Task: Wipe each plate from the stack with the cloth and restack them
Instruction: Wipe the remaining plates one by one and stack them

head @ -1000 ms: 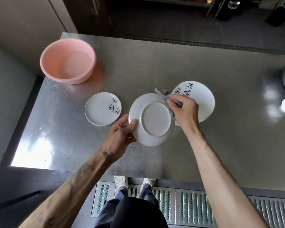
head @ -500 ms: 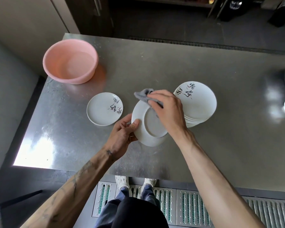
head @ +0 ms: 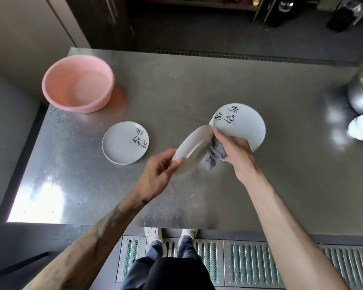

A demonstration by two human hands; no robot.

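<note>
Currently left hand (head: 159, 170) pinches tilted plate (head: 192, 150) by its rim, above table (head: 197, 91), exposing the far face; right hand (head: 234, 150) presses bunched cloth (head: 213, 156) against it. Stack (head: 242, 124) waits just behind; one wiped plate (head: 125, 142) lies left, likely starting the new pile

Site: I read commercial kitchen | cues: stainless steel worktable (head: 197, 91), slotted floor drain grates (head: 249, 266), metal bowl of greens (head: 359, 97), stacked plates (head: 246, 127)

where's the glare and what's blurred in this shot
Head view: strong glare on the steel table at its near-left corner, smaller glints toward its right side; the held plate and grey cloth look motion-blurred; the wide-angle lens bows the table's edges.
</note>
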